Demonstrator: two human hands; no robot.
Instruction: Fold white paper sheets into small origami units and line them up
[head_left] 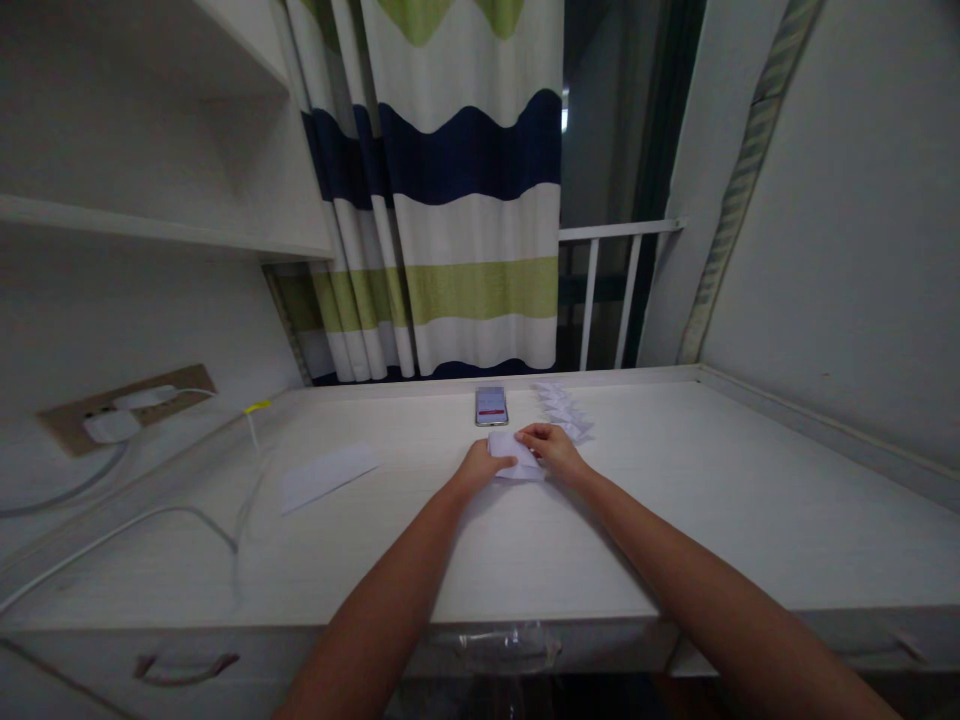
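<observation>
Along the bottom of the frame run pale drawer fronts, with one dark curved handle (186, 672) at lower left; they are shut, so their contents are hidden. Above them spreads the white desk (750, 520), its surface faintly grained. At the centre of the frame, two hands work on one folded white paper (510, 447), a small, flat, roughly four-sided piece: the left hand (480, 466) grips its left side, thumb laid across the top, while the right hand (551, 448) pinches its upper right edge between thumb and fingertips. One loose white sheet (326, 477), a long strip, lies left of centre. Just beyond the hands are one phone (491, 408), its screen lit, and, to its right, an overlapping row of pointed folded papers (559, 408), too blurred to count. Two white plugs (112, 427) sit in a brownish socket panel (127, 381) at mid-left. Farthest off hang a cloth curtain (480, 230), banded white, navy and green, and a white railing (619, 231) with two uprights showing.
</observation>
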